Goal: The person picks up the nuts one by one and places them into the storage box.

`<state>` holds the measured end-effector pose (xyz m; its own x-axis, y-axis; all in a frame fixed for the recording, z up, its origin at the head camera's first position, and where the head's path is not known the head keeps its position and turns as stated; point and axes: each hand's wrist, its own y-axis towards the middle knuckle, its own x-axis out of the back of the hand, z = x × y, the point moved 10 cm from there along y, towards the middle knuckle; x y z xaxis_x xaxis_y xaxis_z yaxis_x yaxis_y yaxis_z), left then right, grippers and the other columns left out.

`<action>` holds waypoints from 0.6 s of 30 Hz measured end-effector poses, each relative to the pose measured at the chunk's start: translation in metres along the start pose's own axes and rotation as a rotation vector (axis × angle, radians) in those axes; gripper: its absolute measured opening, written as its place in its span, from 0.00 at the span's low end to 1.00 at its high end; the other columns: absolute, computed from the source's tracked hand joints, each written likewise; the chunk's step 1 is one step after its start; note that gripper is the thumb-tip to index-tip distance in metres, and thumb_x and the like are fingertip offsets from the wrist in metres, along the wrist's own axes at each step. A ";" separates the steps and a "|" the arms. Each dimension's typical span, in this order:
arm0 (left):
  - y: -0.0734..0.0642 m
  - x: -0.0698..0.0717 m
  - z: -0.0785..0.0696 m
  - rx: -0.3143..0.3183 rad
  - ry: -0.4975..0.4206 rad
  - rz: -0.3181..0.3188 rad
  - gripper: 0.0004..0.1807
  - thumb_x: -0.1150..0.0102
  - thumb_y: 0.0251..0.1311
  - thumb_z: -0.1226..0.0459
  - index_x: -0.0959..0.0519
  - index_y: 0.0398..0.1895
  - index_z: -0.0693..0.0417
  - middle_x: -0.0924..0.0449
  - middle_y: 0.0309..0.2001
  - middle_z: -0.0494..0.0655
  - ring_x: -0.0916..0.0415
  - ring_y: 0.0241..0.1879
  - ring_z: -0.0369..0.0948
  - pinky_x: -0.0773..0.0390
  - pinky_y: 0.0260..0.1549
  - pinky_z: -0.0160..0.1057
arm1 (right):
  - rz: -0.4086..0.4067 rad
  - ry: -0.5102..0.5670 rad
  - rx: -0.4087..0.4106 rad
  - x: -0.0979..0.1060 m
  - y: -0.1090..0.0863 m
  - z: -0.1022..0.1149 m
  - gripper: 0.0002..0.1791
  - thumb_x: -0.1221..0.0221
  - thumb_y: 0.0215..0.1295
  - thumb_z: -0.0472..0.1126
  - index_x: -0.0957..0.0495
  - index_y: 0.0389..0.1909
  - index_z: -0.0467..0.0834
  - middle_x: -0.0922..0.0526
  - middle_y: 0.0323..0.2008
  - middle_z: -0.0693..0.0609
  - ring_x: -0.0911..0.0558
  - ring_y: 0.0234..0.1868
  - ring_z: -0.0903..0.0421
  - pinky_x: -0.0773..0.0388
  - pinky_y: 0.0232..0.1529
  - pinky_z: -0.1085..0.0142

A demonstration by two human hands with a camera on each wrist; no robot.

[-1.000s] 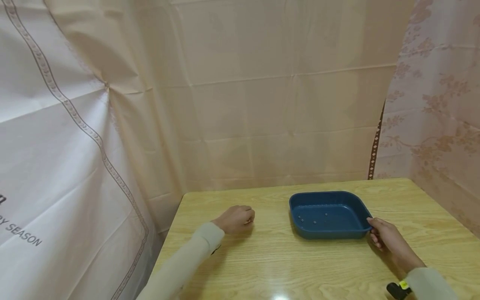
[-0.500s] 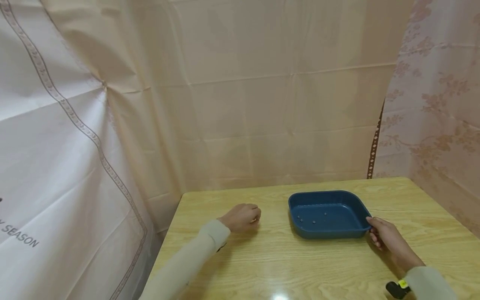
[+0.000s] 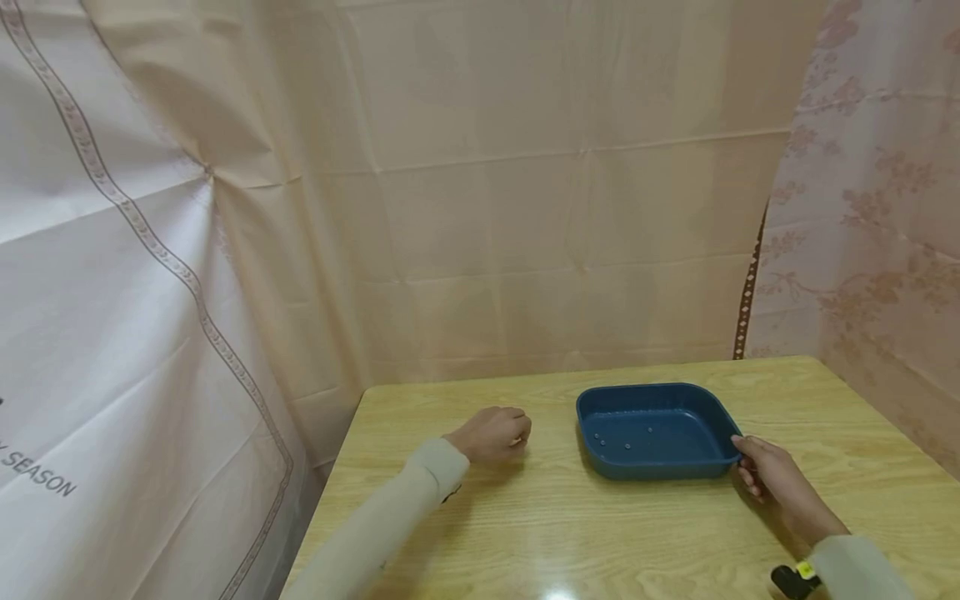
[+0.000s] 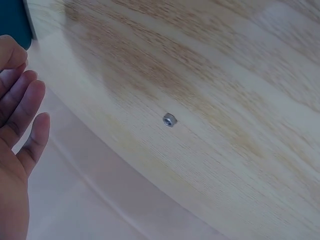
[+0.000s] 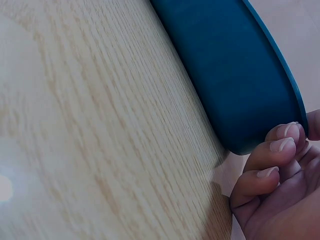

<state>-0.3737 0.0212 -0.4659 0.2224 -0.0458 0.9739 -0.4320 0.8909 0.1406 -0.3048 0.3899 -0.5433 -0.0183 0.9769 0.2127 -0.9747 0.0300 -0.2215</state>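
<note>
A blue plastic tray (image 3: 675, 472) stands on the table, with several small metal nuts (image 3: 627, 446) scattered over the left part of its floor. My right hand (image 3: 772, 479) grips its right front corner, thumb on the rim and fingers curled below it. In the right wrist view the fingertips (image 5: 282, 145) press against the outer wall. Left of the tray, my left hand (image 3: 491, 433) is held over the table, palm down, fingers bent. I cannot tell whether it pinches anything; thumb and index tips are hidden. A metal nut (image 4: 170, 120) lies on the wood in the left wrist view.
The light wood table (image 3: 525, 525) ends at a beige curtain (image 3: 562, 250) behind, with a white sheet (image 3: 150, 400) hanging on the left. A black piece with a yellow label (image 3: 798, 579) shows by the right sleeve.
My left hand has moved a little to the right, closer to the tray. The right hand and the tray stay in place.
</note>
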 end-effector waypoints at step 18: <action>0.019 0.001 -0.008 -0.024 -0.019 0.028 0.03 0.43 0.74 0.61 0.21 0.39 0.45 0.23 0.36 0.37 0.34 0.29 0.28 0.32 0.27 0.25 | -0.021 0.016 0.019 0.000 -0.003 0.002 0.25 0.59 0.84 0.58 0.36 0.28 0.45 0.32 0.20 0.55 0.33 0.18 0.61 0.31 0.21 0.65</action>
<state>-0.3747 0.0414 -0.4637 0.1935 -0.0292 0.9807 -0.4164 0.9026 0.1091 -0.3025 0.3892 -0.5403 0.0059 0.9793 0.2024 -0.9788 0.0471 -0.1994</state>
